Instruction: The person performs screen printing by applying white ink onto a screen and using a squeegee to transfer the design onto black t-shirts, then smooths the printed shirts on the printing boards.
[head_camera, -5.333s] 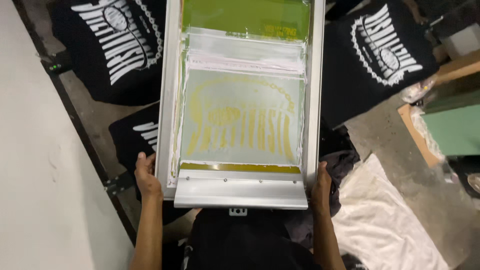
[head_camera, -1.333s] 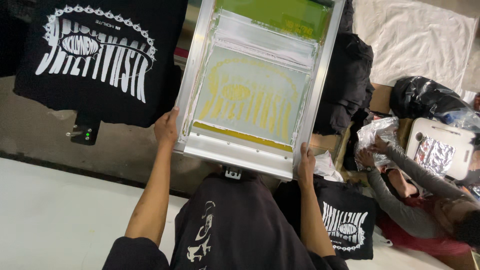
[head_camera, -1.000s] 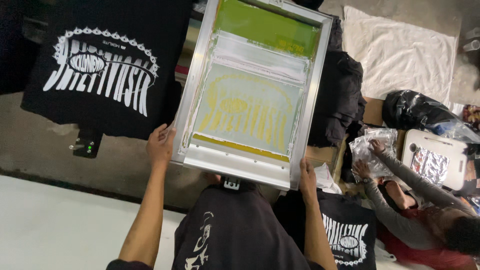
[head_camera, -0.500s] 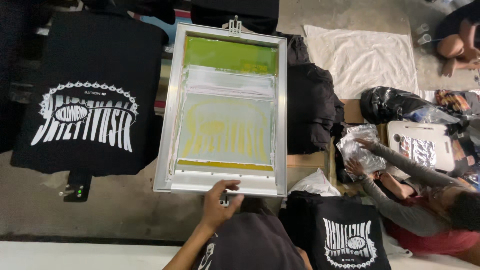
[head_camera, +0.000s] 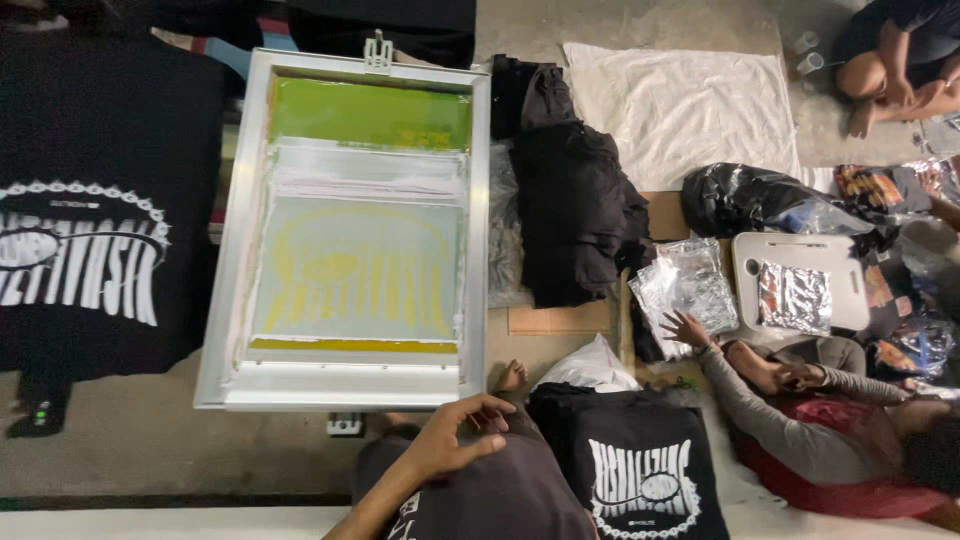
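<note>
The light is soft and even, moderately bright, seemingly from overhead, with no hard shadows. The far white cloth (head_camera: 685, 110) is the brightest patch, close to washed out. Foil (head_camera: 795, 297) and clear plastic bags (head_camera: 690, 285) at the right throw small glints. The black shirts (head_camera: 90, 260) swallow detail, their folds barely showing. The frame (head_camera: 345, 385) is fairly sharp; the near hand (head_camera: 455, 440) is slightly soft. Straight lines bow a little toward the edges.
</note>
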